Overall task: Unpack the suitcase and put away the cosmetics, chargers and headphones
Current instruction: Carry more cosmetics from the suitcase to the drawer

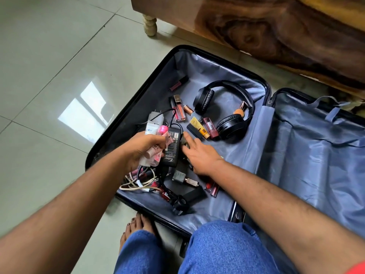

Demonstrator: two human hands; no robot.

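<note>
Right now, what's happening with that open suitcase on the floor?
A person is unpacking it. Their left hand has a grip on a bunch of small pink cosmetic tubes, while the right hand reaches in beside the black rectangular laptop charger. The black over-ear headphones, lip glosses and cables lie inside the grey-lined black suitcase.

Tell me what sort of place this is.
Probably a room in a home, perhaps a bedroom: a pale tiled floor, a piece of wooden furniture on a turned leg, and an open suitcase laid flat on the floor.
</note>
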